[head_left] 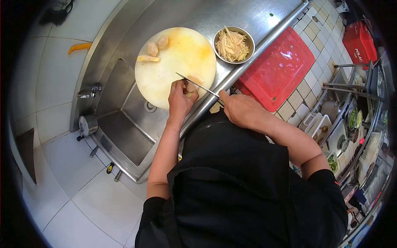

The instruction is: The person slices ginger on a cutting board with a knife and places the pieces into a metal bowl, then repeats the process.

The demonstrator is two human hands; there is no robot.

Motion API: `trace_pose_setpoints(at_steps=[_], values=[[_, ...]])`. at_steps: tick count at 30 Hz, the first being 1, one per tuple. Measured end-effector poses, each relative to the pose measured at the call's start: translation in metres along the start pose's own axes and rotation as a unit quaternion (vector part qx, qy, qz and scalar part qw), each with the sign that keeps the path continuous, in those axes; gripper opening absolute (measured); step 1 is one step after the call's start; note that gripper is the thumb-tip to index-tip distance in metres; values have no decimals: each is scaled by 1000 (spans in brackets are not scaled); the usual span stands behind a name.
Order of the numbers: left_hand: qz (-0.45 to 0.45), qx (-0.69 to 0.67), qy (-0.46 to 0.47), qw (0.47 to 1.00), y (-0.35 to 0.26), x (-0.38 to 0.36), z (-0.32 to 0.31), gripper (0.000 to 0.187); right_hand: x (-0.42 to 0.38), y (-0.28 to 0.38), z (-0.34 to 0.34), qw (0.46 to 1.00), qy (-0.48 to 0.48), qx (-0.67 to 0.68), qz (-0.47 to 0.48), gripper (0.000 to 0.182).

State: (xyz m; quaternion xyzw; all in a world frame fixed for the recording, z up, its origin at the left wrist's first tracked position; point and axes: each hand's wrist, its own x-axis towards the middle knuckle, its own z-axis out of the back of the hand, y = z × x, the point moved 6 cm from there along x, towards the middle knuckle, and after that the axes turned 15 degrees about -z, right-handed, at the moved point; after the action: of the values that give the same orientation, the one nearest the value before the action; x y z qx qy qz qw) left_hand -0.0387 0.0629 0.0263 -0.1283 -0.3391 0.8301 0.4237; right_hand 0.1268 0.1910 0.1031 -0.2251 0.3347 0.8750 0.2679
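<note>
My left hand (180, 101) is closed on a pale peeled piece of ginger (195, 78) near the front edge of a round cutting board (165, 78). My right hand (242, 110) grips the handle of a knife (202, 86). Its blade lies across the ginger, close to my left fingertips; how deep the edge sits is hard to make out. Farther back on the board rest two rounded peeled pieces (152, 49) and a yellowish cut piece (148, 58). A metal bowl (215, 40) full of thin pale strips (232, 45) stands right of the board.
The board bridges a steel sink (128, 128) and its drainboard (190, 12). A tap (89, 91) is at the left wall. Beside the counter is a red lid (285, 66); shelving with food containers (322, 128) stands at right. An orange-handled tool (80, 48) hangs on the tiles.
</note>
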Motion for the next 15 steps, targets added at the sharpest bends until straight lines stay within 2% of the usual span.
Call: trace_pose_setpoints(at_steps=[9,15], values=[[-11,-7,-2,1000,0,-1,-1,44,52,0,-32,1000,-13,1,10,25],[-13,-13,-15,1000,-1,2,0,44,43,2,-19,1000,-27,-3,7,26]])
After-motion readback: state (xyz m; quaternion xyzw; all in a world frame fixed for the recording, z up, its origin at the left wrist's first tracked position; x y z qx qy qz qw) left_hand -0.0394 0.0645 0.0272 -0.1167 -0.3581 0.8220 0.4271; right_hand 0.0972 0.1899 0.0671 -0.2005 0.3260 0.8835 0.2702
